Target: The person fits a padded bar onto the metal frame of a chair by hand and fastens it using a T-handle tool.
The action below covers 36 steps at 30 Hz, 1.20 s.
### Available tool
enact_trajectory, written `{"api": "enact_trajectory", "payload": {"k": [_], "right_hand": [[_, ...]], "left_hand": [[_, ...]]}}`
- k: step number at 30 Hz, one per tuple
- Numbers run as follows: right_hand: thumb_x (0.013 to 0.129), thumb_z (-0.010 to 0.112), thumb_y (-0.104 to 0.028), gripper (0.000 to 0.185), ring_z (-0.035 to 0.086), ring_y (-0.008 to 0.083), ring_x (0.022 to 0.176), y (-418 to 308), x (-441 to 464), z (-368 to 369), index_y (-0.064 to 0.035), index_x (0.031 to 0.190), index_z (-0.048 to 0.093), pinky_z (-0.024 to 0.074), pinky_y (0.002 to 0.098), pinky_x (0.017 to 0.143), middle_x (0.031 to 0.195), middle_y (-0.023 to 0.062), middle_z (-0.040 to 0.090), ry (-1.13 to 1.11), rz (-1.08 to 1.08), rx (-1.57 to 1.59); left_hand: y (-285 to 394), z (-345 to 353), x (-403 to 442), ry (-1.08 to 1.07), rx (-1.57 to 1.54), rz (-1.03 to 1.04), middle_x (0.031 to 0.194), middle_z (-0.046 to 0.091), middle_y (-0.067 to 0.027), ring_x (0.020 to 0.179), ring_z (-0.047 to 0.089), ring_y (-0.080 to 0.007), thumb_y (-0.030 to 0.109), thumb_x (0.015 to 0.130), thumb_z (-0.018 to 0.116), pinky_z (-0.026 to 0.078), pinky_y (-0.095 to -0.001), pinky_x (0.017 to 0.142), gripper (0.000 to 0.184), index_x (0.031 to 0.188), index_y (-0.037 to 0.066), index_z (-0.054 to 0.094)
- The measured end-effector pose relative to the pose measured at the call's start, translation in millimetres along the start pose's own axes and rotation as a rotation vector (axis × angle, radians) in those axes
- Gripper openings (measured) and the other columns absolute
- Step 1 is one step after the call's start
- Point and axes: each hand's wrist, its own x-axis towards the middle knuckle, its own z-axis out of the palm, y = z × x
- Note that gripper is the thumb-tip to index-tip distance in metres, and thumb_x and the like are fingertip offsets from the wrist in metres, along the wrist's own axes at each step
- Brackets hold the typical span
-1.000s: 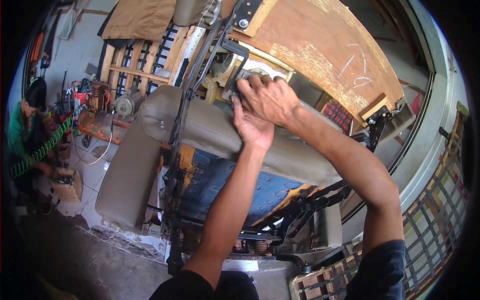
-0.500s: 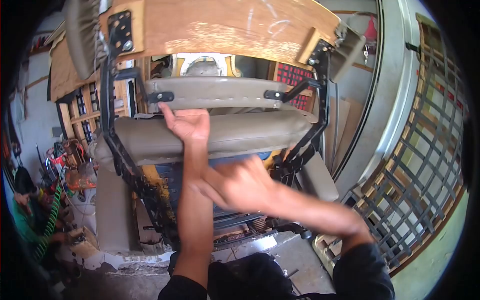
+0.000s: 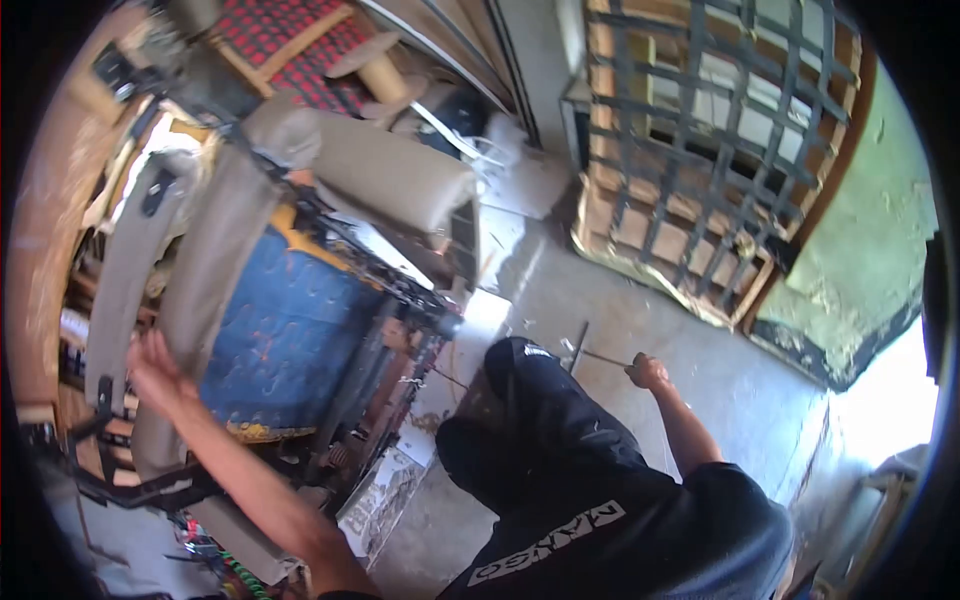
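Nearest, the wearer's black shirt [image 3: 650, 530] with pale printed lettering, then dark trousers [image 3: 560, 410], knees bent. Right hand [image 3: 651, 371] is out over the grey floor [image 3: 540, 290], fingers closed round the dark end of a thin rod [image 3: 605, 358]; a dark bar [image 3: 579, 346] crosses near the rod's other end, whether joined cannot be told. Left of the knees: a seat on a black metal frame [image 3: 150, 492], with a blue panel [image 3: 290, 330] edged in yellow. Along the panel's outer side runs a grey-brown padded roll [image 3: 215, 250]; just beyond the roll lies a narrow padded strip [image 3: 128, 275] of like colour, a black bracket [image 3: 158, 190] near its upper end. Left hand [image 3: 165, 378] reaches across the roll, fingers at the strip's edge; blurred, so cannot tell whether gripping or open. Past the strip, a wooden board [image 3: 40, 230]. Farther off, a wooden frame [image 3: 640, 232] with black webbing, a worn green panel [image 3: 860, 240] beside it
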Motion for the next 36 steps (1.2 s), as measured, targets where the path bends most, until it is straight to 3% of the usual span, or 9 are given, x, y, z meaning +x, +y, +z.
{"api": "enact_trajectory", "payload": {"k": [3, 8, 12, 20, 23, 26, 27, 32, 36], "right_hand": [[0.087, 0.065, -0.031, 0.06, 0.038, 0.0427, 0.137, 27.3, -2.6, 57.7, -0.009, 0.14, 0.046, 0.0434, 0.0469, 0.107, 0.15, 0.0257, 0.035, -0.005, 0.125, 0.004], [0.085, 0.058, -0.012, 0.059, 0.036, 0.0428, 0.137, 40.4, 21.4, 124.3, -0.0078, 0.142, 0.044, 0.0316, 0.047, 0.114, 0.148, 0.0275, 0.036, 0.257, -0.065, 0.03], [0.089, 0.058, -0.013, 0.062, 0.032, 0.0334, 0.142, 11.6, 40.4, 119.5, -0.0103, 0.147, 0.038, 0.0294, 0.0492, 0.113, 0.151, 0.0168, 0.035, 0.258, -0.004, -0.151], [0.085, 0.061, -0.014, 0.053, 0.049, 0.0338, 0.131, 14.1, 73.9, 95.1, -0.0084, 0.137, 0.05, 0.0474, 0.0452, 0.1, 0.138, 0.0157, 0.051, -0.041, -0.109, -0.366], [0.08, 0.052, -0.013, 0.028, 0.067, 0.04, 0.103, -5.1, 47.8, 71.4, -0.0017, 0.096, 0.073, 0.0524, 0.0454, 0.089, 0.096, 0.0241, 0.07, 0.172, 0.003, 0.176], [0.085, 0.051, -0.02, 0.031, 0.068, 0.034, 0.089, -3.3, 68.3, 65.7, -0.003, 0.099, 0.073, 0.0511, 0.0465, 0.085, 0.095, 0.022, 0.071, 0.348, 0.02, 0.502], [0.09, 0.053, -0.028, 0.031, 0.062, 0.0224, 0.067, -11.9, 72.6, 59.1, -0.0037, 0.095, 0.071, 0.0509, 0.0401, 0.062, 0.08, 0.015, 0.07, 0.54, -0.107, 0.665], [0.097, 0.055, -0.028, 0.02, 0.034, 0.0012, 0.048, -170.0, -50.5, -124.1, -0.0101, 0.103, 0.062, 0.0243, 0.0197, 0.041, 0.061, -0.0075, 0.036, 0.411, -0.706, 1.54], [0.101, 0.053, -0.026, 0.035, 0.054, 0.0105, 0.082, -289.6, -163.0, -231.7, -0.0019, 0.127, 0.058, 0.0429, 0.0254, 0.078, 0.09, 0.0011, 0.06, 0.606, -1.13, 1.247]], "left_hand": [[24.1, 33.9, -11.6, 0.063, 0.424, 0.356, 0.122, 0.06, -0.0179, 0.118, 0.057, -0.0278, 0.024, 0.094, 0.065, 0.047, -0.0368, 0.102, 0.042, 0.122, -0.007, 0.058], [54.3, 102.0, 44.8, -0.11, 1.373, 1.33, 0.117, 0.065, -0.0223, 0.112, 0.059, -0.0368, 0.038, 0.084, 0.073, 0.045, -0.0431, 0.095, 0.053, 0.12, -0.001, 0.064], [50.7, 145.8, 44.4, -0.315, 1.615, 0.878, 0.135, 0.058, -0.0191, 0.128, 0.052, -0.0356, 0.064, 0.078, 0.068, 0.034, -0.0587, 0.105, 0.087, 0.144, 0.011, 0.045], [54.8, 159.5, 25.8, -0.348, 1.549, 0.71, 0.13, 0.061, -0.0147, 0.124, 0.053, -0.0328, 0.051, 0.075, 0.078, 0.031, -0.0572, 0.098, 0.069, 0.13, 0.014, 0.058], [52.5, 157.6, 32.8, -0.345, 1.512, 0.673, 0.13, 0.061, -0.0121, 0.126, 0.052, -0.0302, 0.051, 0.073, 0.08, 0.027, -0.0589, 0.099, 0.07, 0.131, 0.017, 0.059], [57.2, 162.0, 20.8, -0.296, 1.489, 0.658, 0.131, 0.061, -0.0088, 0.128, 0.049, -0.0276, 0.046, 0.072, 0.083, 0.027, -0.0573, 0.101, 0.072, 0.134, 0.018, 0.059], [57.1, 161.7, 24.6, -0.313, 1.479, 0.626, 0.133, 0.06, -0.0081, 0.131, 0.048, -0.0271, 0.045, 0.071, 0.084, 0.025, -0.0608, 0.103, 0.072, 0.134, 0.02, 0.059], [71.1, 166.4, 25.2, -0.39, 1.503, 0.441, 0.139, 0.057, -0.0089, 0.13, 0.051, -0.0278, 0.047, 0.07, 0.083, 0.029, -0.0602, 0.105, 0.073, 0.134, 0.021, 0.059], [71.5, 162.3, 31.9, -0.452, 1.458, 0.431, 0.136, 0.059, -0.0104, 0.128, 0.053, -0.0296, 0.044, 0.071, 0.083, 0.024, -0.0653, 0.109, 0.073, 0.136, 0.024, 0.057]]}}
